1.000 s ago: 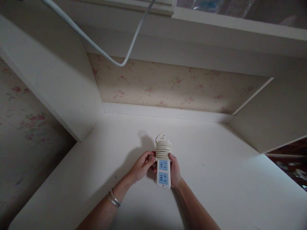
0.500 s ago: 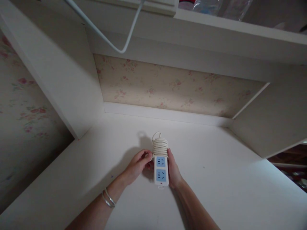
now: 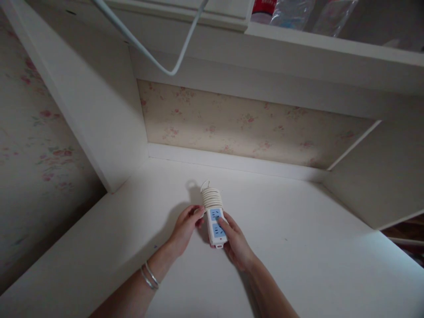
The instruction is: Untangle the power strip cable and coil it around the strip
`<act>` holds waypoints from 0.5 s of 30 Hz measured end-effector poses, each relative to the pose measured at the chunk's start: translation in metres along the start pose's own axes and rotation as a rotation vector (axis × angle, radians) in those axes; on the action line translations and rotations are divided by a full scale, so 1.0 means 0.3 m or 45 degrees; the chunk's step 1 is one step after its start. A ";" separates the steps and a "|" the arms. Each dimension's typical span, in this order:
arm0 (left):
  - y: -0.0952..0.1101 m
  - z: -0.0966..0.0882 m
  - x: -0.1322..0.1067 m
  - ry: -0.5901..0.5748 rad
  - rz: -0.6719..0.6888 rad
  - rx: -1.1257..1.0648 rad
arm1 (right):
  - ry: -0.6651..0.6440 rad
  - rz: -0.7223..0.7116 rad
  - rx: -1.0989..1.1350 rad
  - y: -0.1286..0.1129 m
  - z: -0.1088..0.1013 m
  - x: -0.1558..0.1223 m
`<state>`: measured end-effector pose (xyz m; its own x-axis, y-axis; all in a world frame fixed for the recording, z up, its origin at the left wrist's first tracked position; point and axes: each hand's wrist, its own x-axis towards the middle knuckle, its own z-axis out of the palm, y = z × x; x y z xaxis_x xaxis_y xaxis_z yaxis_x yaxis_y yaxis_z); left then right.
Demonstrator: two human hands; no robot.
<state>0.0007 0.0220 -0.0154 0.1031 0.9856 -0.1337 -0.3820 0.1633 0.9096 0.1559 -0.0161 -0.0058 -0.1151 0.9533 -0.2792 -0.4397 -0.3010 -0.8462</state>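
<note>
A white power strip [image 3: 216,225] with two blue socket faces lies on the white desk [image 3: 298,265], its cream cord coiled round its far end [image 3: 210,198]. My left hand [image 3: 185,227], bangles on the wrist, pinches the strip's left side near the coil. My right hand [image 3: 236,242] grips the strip from the right, its thumb lying across the lower blue socket. The strip points slightly to the left, away from me.
Floral wallpaper [image 3: 248,123] backs the desk alcove. White side panels [image 3: 99,110] stand left and right. A white cable [image 3: 159,66] hangs in a loop from above. A shelf overhead holds plastic bottles [image 3: 291,9].
The strip has shifted slightly left and tilted. My right hand has slid from the strip's side round to its near end, thumb now on the socket face.
</note>
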 end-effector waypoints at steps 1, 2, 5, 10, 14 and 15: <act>0.000 -0.001 0.002 0.003 -0.013 -0.004 | -0.010 -0.019 0.002 0.000 0.000 0.001; 0.000 -0.002 0.003 -0.001 -0.023 -0.015 | -0.017 -0.034 0.006 0.001 0.000 0.002; 0.000 -0.002 0.006 0.002 -0.037 -0.052 | 0.012 -0.053 0.034 0.005 0.000 0.007; 0.009 -0.006 0.010 -0.022 -0.037 -0.151 | -0.018 -0.099 0.093 0.011 -0.002 0.008; 0.017 -0.006 0.012 -0.048 -0.044 -0.207 | -0.047 -0.096 0.132 0.009 0.000 0.000; 0.019 -0.005 0.013 -0.050 -0.047 -0.211 | -0.059 -0.092 0.137 0.007 0.002 -0.001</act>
<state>-0.0025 0.0268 -0.0114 0.1547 0.9769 -0.1475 -0.5230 0.2077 0.8266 0.1544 -0.0171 -0.0073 -0.1194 0.9733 -0.1963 -0.5411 -0.2295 -0.8090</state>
